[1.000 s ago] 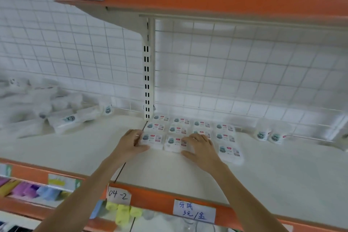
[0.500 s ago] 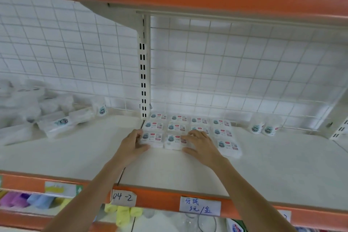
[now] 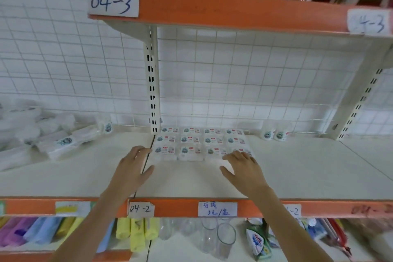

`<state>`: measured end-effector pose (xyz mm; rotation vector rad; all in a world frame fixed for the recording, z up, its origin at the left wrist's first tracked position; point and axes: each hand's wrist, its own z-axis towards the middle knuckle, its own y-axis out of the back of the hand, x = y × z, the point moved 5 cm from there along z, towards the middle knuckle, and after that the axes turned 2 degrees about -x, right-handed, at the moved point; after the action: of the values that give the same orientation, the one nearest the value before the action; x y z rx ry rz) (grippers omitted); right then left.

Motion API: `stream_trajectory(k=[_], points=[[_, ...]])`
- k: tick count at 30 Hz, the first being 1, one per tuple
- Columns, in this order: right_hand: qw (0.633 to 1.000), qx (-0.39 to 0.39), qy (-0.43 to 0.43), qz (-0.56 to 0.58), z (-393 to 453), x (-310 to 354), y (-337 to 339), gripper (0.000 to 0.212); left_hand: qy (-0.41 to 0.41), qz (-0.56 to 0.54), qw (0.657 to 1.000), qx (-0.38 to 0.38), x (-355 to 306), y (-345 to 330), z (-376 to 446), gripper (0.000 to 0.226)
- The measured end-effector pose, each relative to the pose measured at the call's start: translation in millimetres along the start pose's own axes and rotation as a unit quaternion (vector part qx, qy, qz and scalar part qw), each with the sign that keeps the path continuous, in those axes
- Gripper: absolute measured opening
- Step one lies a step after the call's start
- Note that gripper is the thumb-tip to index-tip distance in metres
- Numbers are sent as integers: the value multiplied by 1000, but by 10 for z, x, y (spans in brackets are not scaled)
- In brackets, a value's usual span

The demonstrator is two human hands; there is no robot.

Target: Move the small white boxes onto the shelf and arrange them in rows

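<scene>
On the middle shelf (image 3: 297,176), right at the foot of the slotted upright post (image 3: 153,91), I see the small white boxes (image 3: 202,144) laid flat in a tight block, three rows deep and four across, edges touching. Each box is a squat rectangle with a glossy wrap and a small printed label of blue-green and red on top; the print is too small for me to read. My left hand (image 3: 131,168) lies open, fingers straight, its fingertips at the left edge of the front-left box. My right hand (image 3: 244,170) is spread flat too, fingers reaching onto the front-right box. The shelf is smooth cream board with an orange front lip (image 3: 180,208) carrying handwritten paper tags. Behind stands a white wire grid (image 3: 255,83). To the left lies a loose heap of clear-wrapped white packs (image 3: 53,142); to the right, near the grid, two small white tubs (image 3: 275,134) stand side by side. On the shelf below stand clear drinking glasses (image 3: 225,238).
</scene>
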<state>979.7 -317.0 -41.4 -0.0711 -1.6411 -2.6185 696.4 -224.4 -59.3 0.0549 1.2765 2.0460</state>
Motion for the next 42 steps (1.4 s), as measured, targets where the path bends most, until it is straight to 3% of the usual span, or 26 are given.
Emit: stream_trajectory(k=[2,10,18,24,29,35,42], points=[[1000,-15,-8,-15,-285,-113,90,29,-25,38,998,-36,-125,141,-219,31],[1000,-9,-7,-19,-1331,-352,303,41,-10,112,993,-32,-633,263,-1229,38],[995,73,46,40,-1997,-58,109,44,71,116,989,56,-926,257,-2365,34],[983,97,117,102,-1957,671,-6,31,183,150,968,79,-669,772,-3060,45],[966,95,194,145,-1776,1487,-72,33,276,157,948,15,-395,1302,-3496,43],[945,100,258,175,-1445,2477,-235,36,314,136,939,-31,228,1815,-3861,41],[944,92,239,206,-808,3622,-366,40,316,134,939,-22,1354,2400,-3826,41]])
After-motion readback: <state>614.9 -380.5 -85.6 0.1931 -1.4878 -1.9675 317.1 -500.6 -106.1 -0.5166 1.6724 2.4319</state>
